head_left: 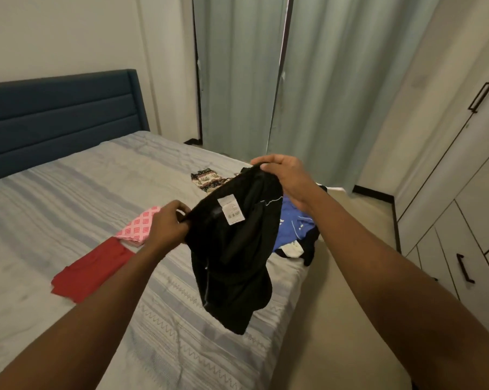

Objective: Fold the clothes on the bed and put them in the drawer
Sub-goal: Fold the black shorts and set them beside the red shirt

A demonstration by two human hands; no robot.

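Gripping a black garment [232,249] by its upper edge, the left hand [168,223] and right hand [285,178] hold it in the air above the bed [69,198], its white label [230,209] facing the camera. Red [91,270], pink-patterned [139,228], blue [295,223] and dark-patterned [209,182] clothes lie on the striped cover. Wardrobe drawers [460,257] stand at right.

Black garment [232,257], red cloth [91,270]
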